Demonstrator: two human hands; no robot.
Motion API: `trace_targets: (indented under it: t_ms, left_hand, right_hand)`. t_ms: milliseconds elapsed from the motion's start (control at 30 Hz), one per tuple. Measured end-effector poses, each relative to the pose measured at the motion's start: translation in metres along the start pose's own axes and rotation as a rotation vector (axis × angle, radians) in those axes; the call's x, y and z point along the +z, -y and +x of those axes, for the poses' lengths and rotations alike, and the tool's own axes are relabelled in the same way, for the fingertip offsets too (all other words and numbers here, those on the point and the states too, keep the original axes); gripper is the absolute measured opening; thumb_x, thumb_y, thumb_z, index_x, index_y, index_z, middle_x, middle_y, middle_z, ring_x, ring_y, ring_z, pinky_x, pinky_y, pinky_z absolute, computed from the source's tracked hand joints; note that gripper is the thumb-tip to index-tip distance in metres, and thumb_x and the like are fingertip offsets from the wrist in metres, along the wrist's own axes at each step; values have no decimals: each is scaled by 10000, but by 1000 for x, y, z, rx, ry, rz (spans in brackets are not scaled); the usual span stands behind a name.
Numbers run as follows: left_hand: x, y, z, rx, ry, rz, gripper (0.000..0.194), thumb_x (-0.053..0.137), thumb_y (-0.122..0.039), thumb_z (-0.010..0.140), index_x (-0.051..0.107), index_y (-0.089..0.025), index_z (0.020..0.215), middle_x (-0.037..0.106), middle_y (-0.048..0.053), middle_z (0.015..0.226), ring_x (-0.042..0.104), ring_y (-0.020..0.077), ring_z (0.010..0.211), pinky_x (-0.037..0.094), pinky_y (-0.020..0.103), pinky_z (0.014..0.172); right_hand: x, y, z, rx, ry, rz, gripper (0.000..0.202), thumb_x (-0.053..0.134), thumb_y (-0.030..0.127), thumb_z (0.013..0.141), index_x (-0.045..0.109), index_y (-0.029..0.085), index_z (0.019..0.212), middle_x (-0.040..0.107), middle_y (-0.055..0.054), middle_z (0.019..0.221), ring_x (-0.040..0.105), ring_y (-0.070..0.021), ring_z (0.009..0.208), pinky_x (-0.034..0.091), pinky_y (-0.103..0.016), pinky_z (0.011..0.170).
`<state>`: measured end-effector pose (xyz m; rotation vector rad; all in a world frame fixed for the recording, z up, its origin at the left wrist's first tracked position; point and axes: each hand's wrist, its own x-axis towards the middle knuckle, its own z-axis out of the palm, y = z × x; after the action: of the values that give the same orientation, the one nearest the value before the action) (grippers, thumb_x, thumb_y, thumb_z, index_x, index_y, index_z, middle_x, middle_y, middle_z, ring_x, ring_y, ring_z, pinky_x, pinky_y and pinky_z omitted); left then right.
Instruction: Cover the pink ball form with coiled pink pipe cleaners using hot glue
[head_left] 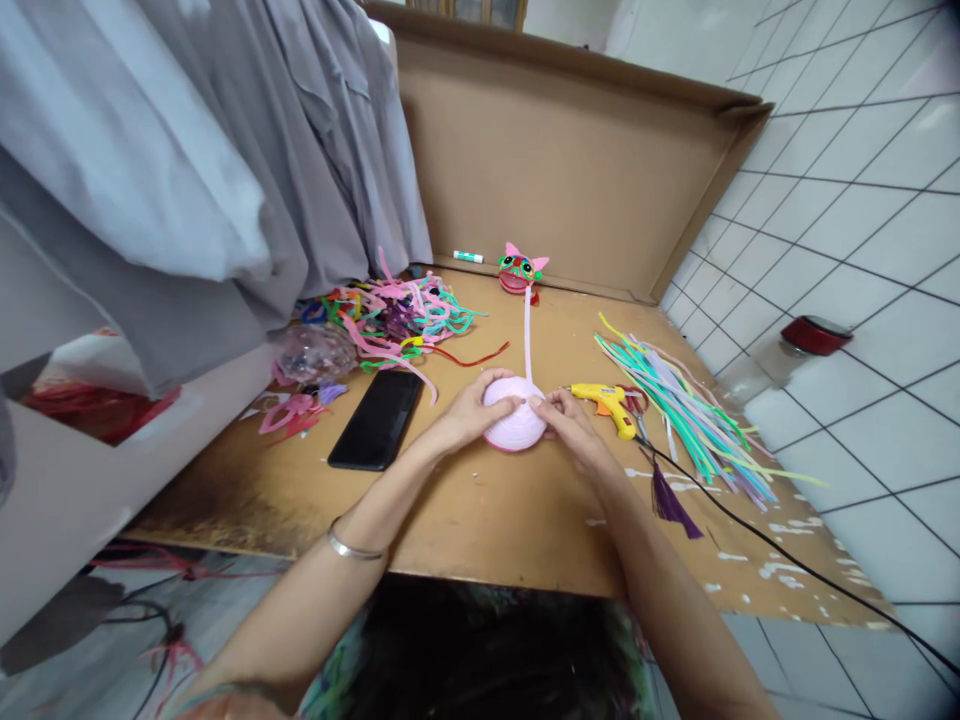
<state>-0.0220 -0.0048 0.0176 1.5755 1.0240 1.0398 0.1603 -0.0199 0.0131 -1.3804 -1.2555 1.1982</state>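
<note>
A round, pale pink disc point(514, 425) with coiled rings is held between my two hands above the table. My left hand point(478, 408) grips its left side, the thumb lying on top. On the right side, my right hand point(564, 418) pinches near the upper edge. From the disc's top a pale pink strip point(527, 335) rises away from me toward a small animal-face figure point(517, 270) with pink ears. Just right of my right hand lies a yellow glue gun point(611, 405).
Left of the disc lies a black phone point(376, 420), with a tangle of coloured strips point(405, 310) behind it. Straight coloured strips point(682, 410) and a purple tassel point(670, 500) lie right, near the black cord point(739, 518). A cardboard panel point(547, 170) stands at the back.
</note>
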Motion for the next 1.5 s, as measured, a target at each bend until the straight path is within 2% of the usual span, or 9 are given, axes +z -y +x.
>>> trace_targets:
  t_ms: [200, 367, 533, 700, 967, 1133, 1333, 1500]
  left_hand:
    - [-3, 2, 3, -24, 34, -75, 558, 679, -418, 680, 584, -154, 1162, 668, 80, 1095, 614, 224, 993, 516, 340, 872]
    - [-5, -1, 2, -5, 69, -74, 571, 700, -407, 668, 617, -141, 1166, 674, 95, 1118, 616, 235, 1009, 512, 349, 888]
    - [-6, 1, 2, -38, 85, -120, 650, 741, -405, 648, 608, -139, 1225, 676, 112, 1176, 633, 250, 1034, 514, 360, 896]
    - [-7, 4, 4, -25, 96, -118, 631, 759, -389, 650, 628, -124, 1208, 682, 126, 1194, 639, 259, 1055, 518, 358, 903]
    - [-12, 0, 3, -61, 179, -182, 569, 748, -357, 651, 662, -114, 1159, 720, 107, 1087, 662, 214, 914, 520, 309, 794]
    - [-12, -3, 4, -91, 214, -192, 571, 755, -346, 631, 666, -121, 1148, 717, 99, 1077, 652, 214, 928, 514, 306, 804]
    - [-5, -4, 2, -59, 101, -260, 577, 771, -307, 600, 587, -141, 1121, 662, 57, 1033, 611, 152, 837, 497, 263, 742]
    - [4, -6, -1, 17, -16, -119, 394, 742, -308, 636, 567, -168, 961, 594, 5, 893, 545, 131, 774, 461, 243, 686]
  right_hand:
    - [0, 5, 1, -157, -52, 50, 503, 834, 526, 527, 582, 226, 844, 615, -8, 812, 571, -167, 751, 471, -315, 709]
    - [0, 8, -4, -350, -90, -10, 375, 798, 433, 603, 656, 232, 886, 655, -39, 916, 595, -192, 836, 483, -341, 764]
    - [-2, 12, -8, -457, -83, -106, 228, 753, 387, 667, 720, 240, 838, 665, -35, 883, 599, -202, 848, 468, -363, 788]
    - [-2, 15, -10, -477, -50, -113, 153, 747, 359, 680, 744, 251, 789, 654, -32, 850, 585, -198, 822, 455, -372, 788]
    - [0, 19, -15, -502, 11, -121, 134, 734, 333, 700, 746, 246, 801, 630, -24, 837, 575, -187, 805, 457, -372, 798]
    - [1, 21, -16, -523, 29, -146, 130, 716, 320, 715, 734, 241, 816, 616, -20, 831, 562, -177, 792, 458, -356, 790]
    - [1, 16, -11, -439, -13, -153, 215, 712, 361, 664, 685, 206, 811, 631, -16, 818, 544, -150, 714, 438, -300, 681]
    - [0, 12, -6, -410, -33, -116, 228, 700, 359, 639, 664, 194, 792, 644, -24, 805, 556, -150, 710, 435, -288, 661]
